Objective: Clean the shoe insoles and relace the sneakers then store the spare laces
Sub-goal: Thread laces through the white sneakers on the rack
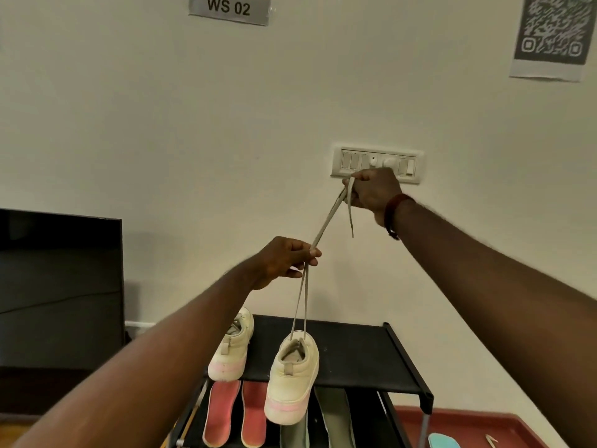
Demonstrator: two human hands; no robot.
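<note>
Lace (pixel 328 218): 1 pale flat lace, 2 strands drawn taut upward from the collar of sneaker (pixel 292 379). Both strands are pinched together between thumb and fingers of the left hand (pixel 287 260) above the shoe; farther up, they are clenched in the fist of the right hand (pixel 371 192), with 1 loose end hanging below it. The sneaker is cream with a pink band in the sole, heel toward the camera, overhanging the front edge of the rack (pixel 349 350); whether its toe rests on the top shelf cannot be told. 2nd sneaker (pixel 231 347): matching, set on the top shelf just left of the 1st, heel also at the front edge. Pink insoles (pixel 221 412): 2, laid side by side on the lower shelf, below the sneakers. Grey insoles (pixel 332 415): on the same shelf, to the right of the pink pair, partly hidden by the 1st sneaker. Tray (pixel 468 421): red, right of the rack, bearing a teal item (pixel 441 441). Wristband (pixel 395 215): red, worn on the right wrist. Switch plate (pixel 376 164): on the wall behind the right hand. Sign (pixel 229 9): marked "WS 02", high on the wall. Screen (pixel 61 286): black, at the left.
</note>
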